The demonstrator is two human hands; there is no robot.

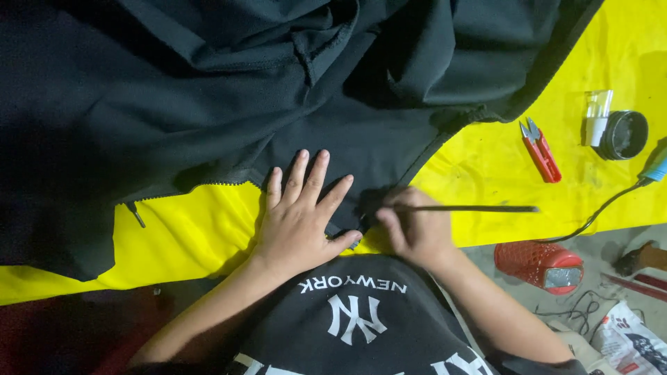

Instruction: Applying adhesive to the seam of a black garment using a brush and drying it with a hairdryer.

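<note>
Left hand (299, 219) is flat and spread, fingers fanned wide, palm pressing down on the black garment (208, 97). The thumb sticks out to the right along the fabric's lower edge, right at the point where the cloth tapers toward the person's body. Just to the right of that thumb, the right hand (415, 229) is curled into a loose fist, fingers closed around a thin dark rod (472, 208). The rod runs level out to the right, and its near end sits at the garment's edge, close to the left thumb. What the tip is doing in the cloth is too dark to make out.

The garment itself is bunched in heavy folds up and away from the hands, covering most of the yellow table cover (187, 236). A zipper edge with small pale teeth (208, 186) runs along the garment's lower left border, just left of the spread fingers, with a dark pull tab (135, 214) hanging off it onto the yellow.

Right of the garment, on the bare yellow, lie red thread snips (542, 154), blades pointing up and left. Further right again stand a small clear bottle (597, 114) and a round dark tin (624, 135), touching each other. A dark cord (604, 208) trails down from a blue-tipped tool (656, 168) at the frame's right edge. Below the table's edge, to the right of the rod hand, sits a red mesh container (538, 265).
</note>
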